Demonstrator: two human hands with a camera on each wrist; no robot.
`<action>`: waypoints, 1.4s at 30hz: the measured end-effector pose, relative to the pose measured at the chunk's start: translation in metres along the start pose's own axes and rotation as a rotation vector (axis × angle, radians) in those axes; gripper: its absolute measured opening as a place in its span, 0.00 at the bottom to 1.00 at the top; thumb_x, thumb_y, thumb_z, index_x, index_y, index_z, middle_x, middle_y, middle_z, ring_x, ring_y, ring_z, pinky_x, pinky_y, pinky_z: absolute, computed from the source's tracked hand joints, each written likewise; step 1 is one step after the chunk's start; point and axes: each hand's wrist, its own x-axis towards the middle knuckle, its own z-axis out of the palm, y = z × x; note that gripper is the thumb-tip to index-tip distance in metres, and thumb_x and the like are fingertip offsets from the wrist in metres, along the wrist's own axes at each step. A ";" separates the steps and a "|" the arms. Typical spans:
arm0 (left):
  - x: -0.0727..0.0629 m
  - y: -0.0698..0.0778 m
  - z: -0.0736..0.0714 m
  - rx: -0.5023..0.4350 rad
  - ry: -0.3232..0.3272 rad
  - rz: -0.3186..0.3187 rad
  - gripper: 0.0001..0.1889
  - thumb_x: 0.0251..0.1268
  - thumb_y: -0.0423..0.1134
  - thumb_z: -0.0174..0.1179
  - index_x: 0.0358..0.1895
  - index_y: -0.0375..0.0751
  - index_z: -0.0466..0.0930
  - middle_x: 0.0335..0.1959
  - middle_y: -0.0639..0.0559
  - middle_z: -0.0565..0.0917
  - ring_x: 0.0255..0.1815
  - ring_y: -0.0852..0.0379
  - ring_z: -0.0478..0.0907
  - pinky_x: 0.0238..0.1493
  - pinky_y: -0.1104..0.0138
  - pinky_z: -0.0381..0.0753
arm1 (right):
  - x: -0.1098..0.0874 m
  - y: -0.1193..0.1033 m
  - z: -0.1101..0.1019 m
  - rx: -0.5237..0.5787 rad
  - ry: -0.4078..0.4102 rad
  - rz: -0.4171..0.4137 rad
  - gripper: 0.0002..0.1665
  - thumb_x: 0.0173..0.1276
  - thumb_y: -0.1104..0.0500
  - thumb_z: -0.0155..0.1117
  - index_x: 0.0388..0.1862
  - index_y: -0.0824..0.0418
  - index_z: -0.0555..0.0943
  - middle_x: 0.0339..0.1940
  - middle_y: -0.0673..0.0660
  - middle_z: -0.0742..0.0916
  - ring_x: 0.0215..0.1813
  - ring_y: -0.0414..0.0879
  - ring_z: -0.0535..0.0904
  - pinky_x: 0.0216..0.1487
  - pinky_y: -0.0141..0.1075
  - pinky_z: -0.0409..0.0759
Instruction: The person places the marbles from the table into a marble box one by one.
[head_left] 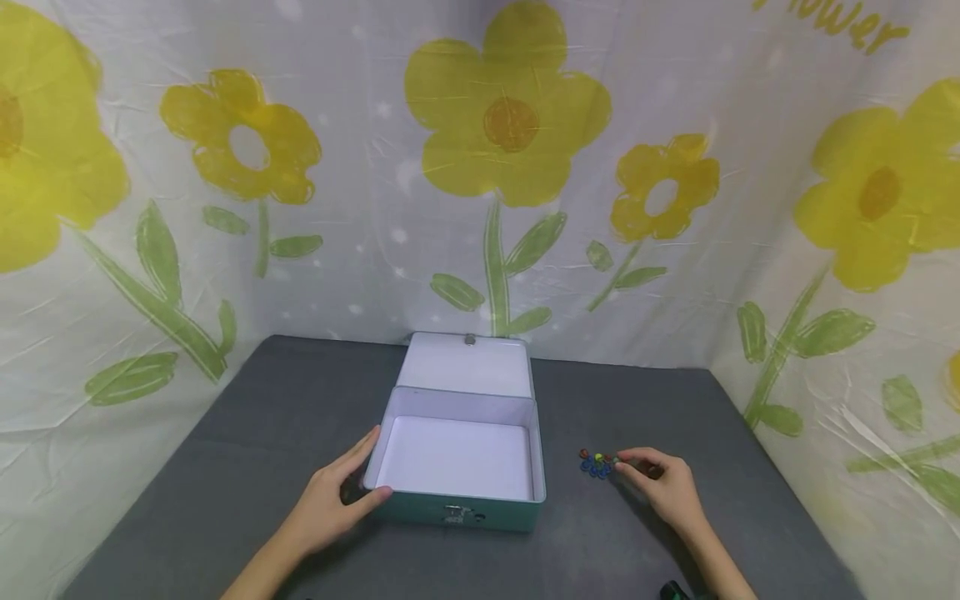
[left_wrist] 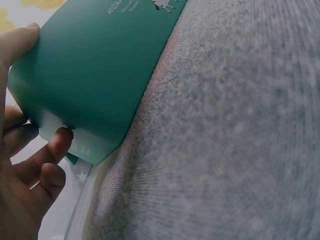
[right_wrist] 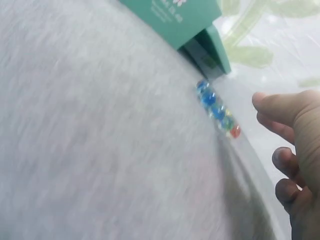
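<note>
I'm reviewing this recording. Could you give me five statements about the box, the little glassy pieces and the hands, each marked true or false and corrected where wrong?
1. The green box stands with its lid open. True.
2. The left hand is at the box's right side, from the person's viewpoint. False: it touches the box at its left side.
3. The right hand is next to the glassy pieces. True.
4. All the glassy pieces are inside the box. False: they are outside, to its right.
5. Every glassy piece is red. False: several are blue.
</note>
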 end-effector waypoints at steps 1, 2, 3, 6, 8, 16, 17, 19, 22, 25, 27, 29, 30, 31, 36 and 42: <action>0.000 0.000 0.000 0.000 0.000 0.000 0.44 0.67 0.51 0.74 0.83 0.46 0.64 0.80 0.41 0.69 0.69 0.39 0.77 0.47 0.61 0.85 | 0.001 -0.002 0.000 0.006 -0.001 -0.008 0.07 0.67 0.60 0.79 0.43 0.54 0.93 0.35 0.51 0.91 0.25 0.39 0.75 0.25 0.33 0.74; 0.000 0.000 0.000 -0.001 0.000 0.000 0.44 0.67 0.51 0.74 0.83 0.46 0.64 0.80 0.40 0.69 0.69 0.39 0.77 0.47 0.61 0.85 | 0.003 -0.004 0.000 0.011 -0.003 -0.018 0.07 0.67 0.59 0.79 0.44 0.54 0.93 0.35 0.51 0.91 0.25 0.39 0.75 0.26 0.33 0.74; -0.001 0.000 0.000 0.000 0.000 -0.001 0.44 0.67 0.51 0.74 0.83 0.46 0.64 0.80 0.40 0.69 0.70 0.38 0.76 0.50 0.60 0.85 | 0.005 -0.007 0.001 0.012 -0.004 -0.026 0.07 0.67 0.59 0.79 0.44 0.54 0.93 0.35 0.51 0.91 0.25 0.39 0.76 0.26 0.33 0.75; -0.001 0.000 0.000 -0.001 -0.003 -0.004 0.44 0.68 0.52 0.74 0.83 0.46 0.64 0.80 0.40 0.69 0.72 0.38 0.75 0.52 0.56 0.86 | 0.010 -0.014 0.002 0.020 -0.004 -0.057 0.07 0.68 0.60 0.78 0.44 0.54 0.93 0.35 0.52 0.91 0.26 0.40 0.76 0.27 0.33 0.75; -0.001 0.000 0.001 0.003 -0.007 -0.008 0.44 0.68 0.52 0.74 0.83 0.46 0.64 0.80 0.41 0.68 0.72 0.38 0.74 0.53 0.55 0.86 | 0.014 -0.018 0.004 0.032 -0.002 -0.082 0.07 0.68 0.62 0.78 0.45 0.56 0.92 0.35 0.53 0.91 0.25 0.41 0.76 0.27 0.33 0.75; -0.001 0.000 0.001 0.010 -0.012 -0.009 0.44 0.68 0.53 0.73 0.83 0.46 0.64 0.81 0.41 0.68 0.74 0.37 0.73 0.54 0.50 0.85 | 0.025 -0.034 0.018 0.136 0.001 -0.188 0.12 0.67 0.72 0.74 0.45 0.60 0.91 0.36 0.51 0.91 0.21 0.39 0.72 0.24 0.32 0.72; -0.001 0.000 0.001 0.009 -0.012 -0.009 0.44 0.68 0.53 0.73 0.83 0.46 0.64 0.81 0.41 0.68 0.74 0.38 0.73 0.54 0.52 0.85 | 0.026 -0.036 0.020 0.151 0.002 -0.200 0.12 0.66 0.73 0.74 0.45 0.61 0.91 0.36 0.52 0.91 0.21 0.40 0.71 0.24 0.32 0.71; -0.001 0.000 0.001 0.005 -0.011 -0.010 0.44 0.68 0.53 0.73 0.83 0.46 0.64 0.81 0.41 0.68 0.70 0.42 0.77 0.50 0.58 0.85 | 0.029 -0.040 0.025 0.176 0.001 -0.223 0.12 0.66 0.73 0.74 0.45 0.61 0.91 0.36 0.54 0.92 0.21 0.40 0.70 0.24 0.31 0.71; -0.001 0.000 0.001 -0.009 -0.009 -0.014 0.44 0.68 0.52 0.74 0.83 0.47 0.64 0.81 0.42 0.69 0.56 0.53 0.80 0.42 0.66 0.80 | 0.032 -0.047 0.032 0.217 -0.016 -0.243 0.10 0.68 0.72 0.74 0.46 0.63 0.91 0.38 0.60 0.92 0.21 0.42 0.75 0.24 0.31 0.73; -0.001 -0.001 0.001 -0.025 -0.005 -0.014 0.44 0.67 0.52 0.74 0.83 0.47 0.65 0.80 0.43 0.69 0.43 0.62 0.75 0.36 0.69 0.75 | 0.035 -0.053 0.039 0.261 -0.033 -0.234 0.09 0.69 0.70 0.74 0.46 0.64 0.91 0.37 0.64 0.91 0.23 0.48 0.81 0.23 0.32 0.76; -0.001 -0.002 0.001 -0.029 -0.002 -0.011 0.44 0.67 0.51 0.74 0.83 0.46 0.65 0.80 0.43 0.70 0.38 0.64 0.71 0.35 0.69 0.74 | 0.037 -0.057 0.043 0.287 -0.041 -0.231 0.09 0.69 0.70 0.74 0.46 0.64 0.91 0.37 0.64 0.91 0.24 0.50 0.82 0.24 0.33 0.78; 0.000 -0.002 0.001 -0.028 0.004 -0.008 0.44 0.67 0.51 0.74 0.83 0.46 0.65 0.80 0.43 0.71 0.37 0.64 0.71 0.35 0.69 0.73 | 0.039 -0.061 0.048 0.289 -0.040 -0.242 0.09 0.68 0.70 0.74 0.46 0.64 0.91 0.36 0.64 0.91 0.22 0.47 0.79 0.24 0.31 0.76; 0.000 -0.002 0.001 -0.024 0.005 -0.006 0.44 0.67 0.51 0.74 0.83 0.45 0.65 0.79 0.43 0.71 0.37 0.64 0.71 0.35 0.69 0.73 | 0.040 -0.064 0.050 0.289 -0.039 -0.252 0.09 0.68 0.70 0.74 0.46 0.64 0.91 0.36 0.63 0.91 0.22 0.45 0.76 0.24 0.31 0.75; 0.000 -0.002 0.002 -0.025 0.006 -0.005 0.44 0.67 0.51 0.75 0.82 0.46 0.65 0.79 0.43 0.71 0.38 0.63 0.72 0.35 0.69 0.73 | 0.041 -0.066 0.053 0.289 -0.038 -0.261 0.09 0.68 0.71 0.74 0.45 0.64 0.91 0.37 0.63 0.91 0.22 0.43 0.74 0.24 0.31 0.74; 0.000 -0.002 0.003 -0.011 0.004 -0.007 0.44 0.67 0.52 0.74 0.83 0.48 0.65 0.80 0.42 0.70 0.46 0.58 0.76 0.38 0.68 0.77 | 0.046 -0.077 0.064 0.289 -0.038 -0.277 0.09 0.67 0.70 0.75 0.44 0.63 0.92 0.37 0.62 0.92 0.25 0.36 0.70 0.26 0.30 0.70; 0.001 -0.002 0.001 -0.015 -0.001 -0.013 0.44 0.67 0.52 0.74 0.83 0.47 0.65 0.80 0.43 0.70 0.43 0.61 0.75 0.38 0.68 0.77 | 0.051 -0.091 0.079 0.299 -0.067 -0.279 0.07 0.68 0.69 0.76 0.44 0.62 0.92 0.38 0.61 0.92 0.25 0.35 0.69 0.27 0.29 0.70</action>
